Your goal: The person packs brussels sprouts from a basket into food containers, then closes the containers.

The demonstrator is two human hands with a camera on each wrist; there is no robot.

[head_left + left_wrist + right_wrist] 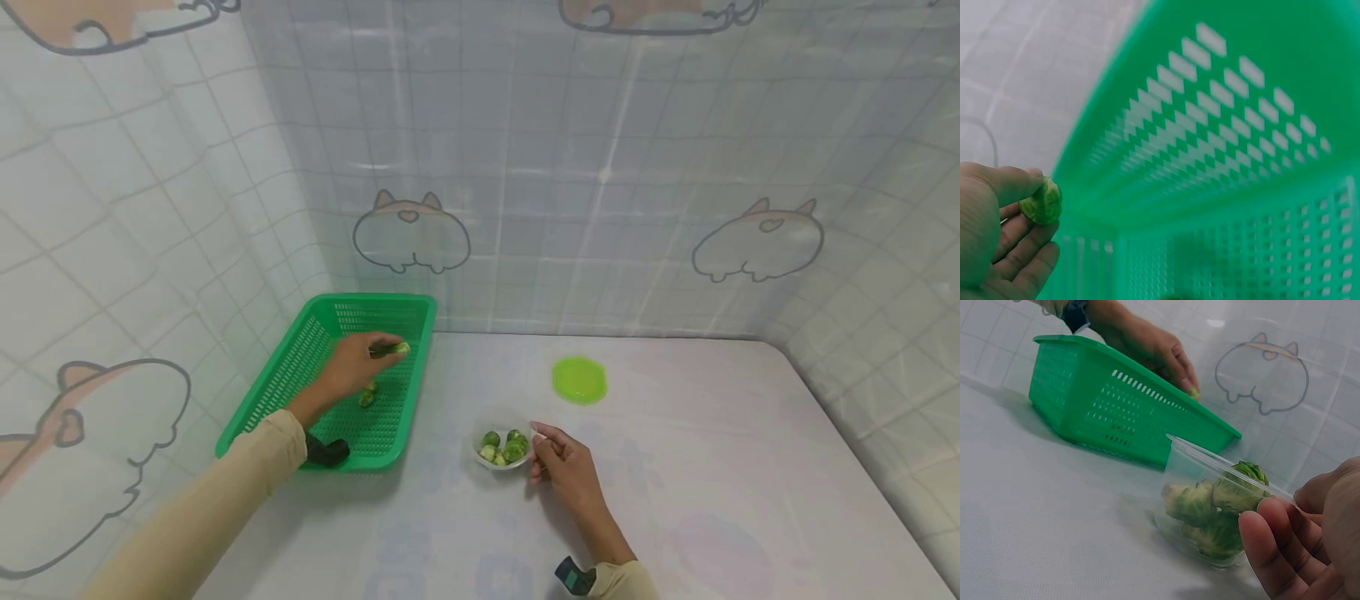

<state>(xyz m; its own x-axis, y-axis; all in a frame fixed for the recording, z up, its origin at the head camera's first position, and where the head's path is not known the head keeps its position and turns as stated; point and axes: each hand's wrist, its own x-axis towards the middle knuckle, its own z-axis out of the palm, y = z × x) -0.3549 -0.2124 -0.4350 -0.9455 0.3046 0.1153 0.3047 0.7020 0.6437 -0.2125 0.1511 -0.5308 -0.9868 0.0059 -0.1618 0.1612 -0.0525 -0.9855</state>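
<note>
Over the green basket [411,408] at the left, my left hand [352,362] pinches a Brussels sprout [402,347] between thumb and fingers. The left wrist view shows this sprout [1044,203] close beside the basket's slotted wall [1166,156]. Below the hand, a few more sprouts [367,394] lie on the basket floor. My right hand [572,468] holds the rim of a clear plastic bowl [501,467] from its right side, thumb at the rim and fingers against the wall. Several Brussels sprouts [1216,512] sit inside that bowl, which stands on the table.
A bright green lid-like disc [580,381] lies on the white table [675,433] behind the bowl. Tiled sheeting with cartoon animal prints [411,233] walls off the back and both sides. The basket stands against the left corner.
</note>
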